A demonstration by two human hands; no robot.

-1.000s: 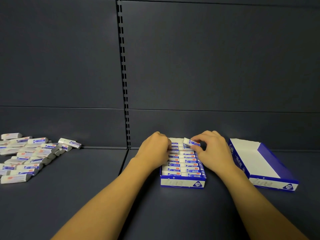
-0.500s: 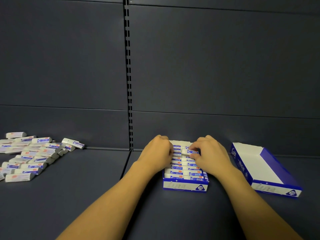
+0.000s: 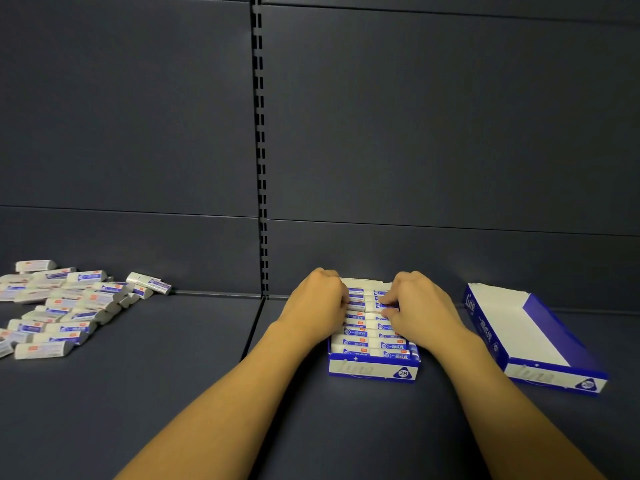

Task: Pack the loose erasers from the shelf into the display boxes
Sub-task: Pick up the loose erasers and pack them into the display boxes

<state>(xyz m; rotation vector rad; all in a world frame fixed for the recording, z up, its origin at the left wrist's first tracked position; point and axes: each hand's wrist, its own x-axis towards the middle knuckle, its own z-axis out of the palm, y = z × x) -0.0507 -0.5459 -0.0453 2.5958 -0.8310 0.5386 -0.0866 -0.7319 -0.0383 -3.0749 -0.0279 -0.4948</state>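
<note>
Because the row of erasers had to sit flush before more could go in, both hands worked over the back half of the nearly full display box (image 3: 374, 367), which stood on the dark shelf (image 3: 173, 393) right in front of the person. From the head camera, the left hand (image 3: 317, 304) lay curled against the box's left side, its fingers bent down onto the packed erasers (image 3: 367, 341), seemingly to brace the row; whether it actually pinched one could not be told. The right hand (image 3: 420, 311) came in from the other side, its fingertips (image 3: 386, 301) curled onto an eraser near the back of the box, apparently pressing or pinching it into its slot. A second display box (image 3: 533, 337) waited empty just to the right, angled and open, probably kept within reach for the next batch. Well apart on the left of the shelf lay the heap of loose erasers (image 3: 65, 303), still many, so the job looked well short of finished.
</note>
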